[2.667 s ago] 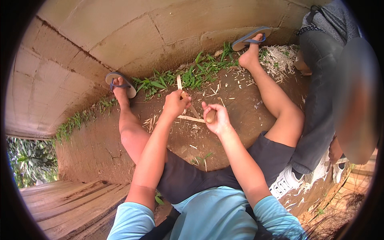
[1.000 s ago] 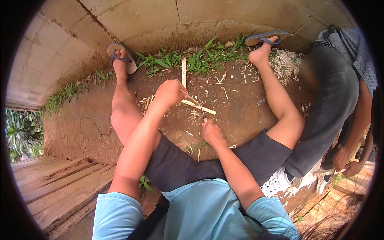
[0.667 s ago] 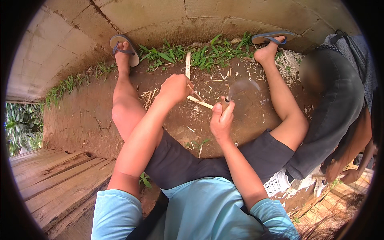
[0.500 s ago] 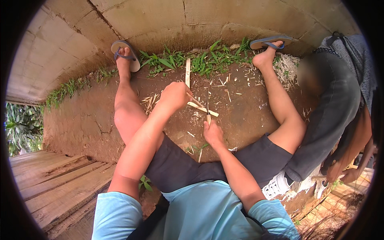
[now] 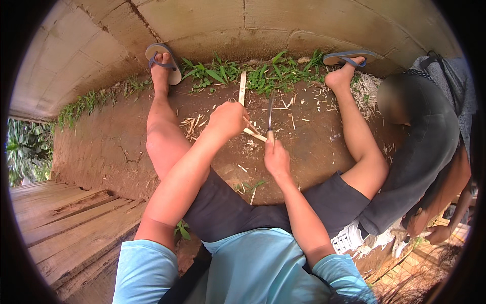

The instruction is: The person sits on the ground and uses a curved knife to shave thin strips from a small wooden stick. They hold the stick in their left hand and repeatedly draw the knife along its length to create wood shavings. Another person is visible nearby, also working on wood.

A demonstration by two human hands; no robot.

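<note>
My left hand (image 5: 228, 120) is closed in a fist around a thin wooden stick (image 5: 250, 124), whose end sticks out toward my right hand. A pale wooden strip (image 5: 243, 87) runs from behind that fist up to the grass; whether the fist holds it too, I cannot tell. Another pale strip (image 5: 255, 135) slants just below the stick. In my right hand (image 5: 277, 159) is a knife (image 5: 270, 114), gripped by its light wooden handle, its narrow, slightly curved blade pointing away from me. The blade stands apart from the stick, to its right.
Wood shavings (image 5: 191, 129) litter the soil between my legs. Grass (image 5: 276, 76) grows along the block wall (image 5: 263, 23). Wooden planks (image 5: 76, 223) lie at the lower left. Close on my right sits another person in dark trousers (image 5: 422, 157) and white shoes (image 5: 349, 239).
My right hand has moved slightly right and up, swinging the knife away from the stick. The left fist has shifted a little to the right, along with the whole view.
</note>
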